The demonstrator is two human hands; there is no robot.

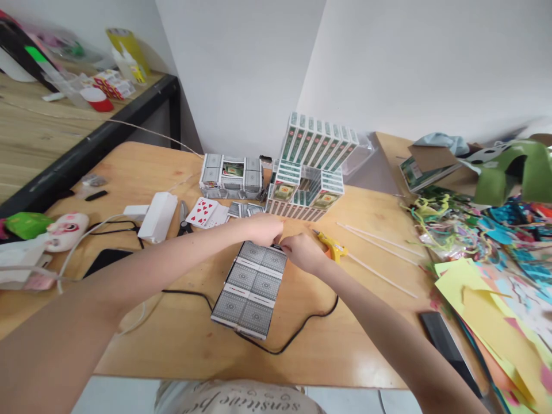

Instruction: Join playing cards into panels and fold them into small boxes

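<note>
A box covered with grey-backed playing cards (pixel 250 287) lies at a slant on the table in front of me. My left hand (pixel 265 230) is closed at its far edge, fingertips pointing down. Beside it, my right hand (pixel 304 253) is pinched at the far right corner of the same box. The fingertips almost meet, and what is between them is too small or hidden to name. A yellow glue gun (pixel 332 247) rests just right of my right hand. Loose playing cards (pixel 202 213) lie face up and face down past my left forearm.
Stacked card packs (pixel 317 144) and another card-covered box (pixel 233 175) stand at the back. Scissors (pixel 183 217) and a white power strip (pixel 158 217) are left. Glue sticks (pixel 383 276), yellow paper (pixel 478 310) and scraps lie right. A black cable (pixel 302 328) loops around the box.
</note>
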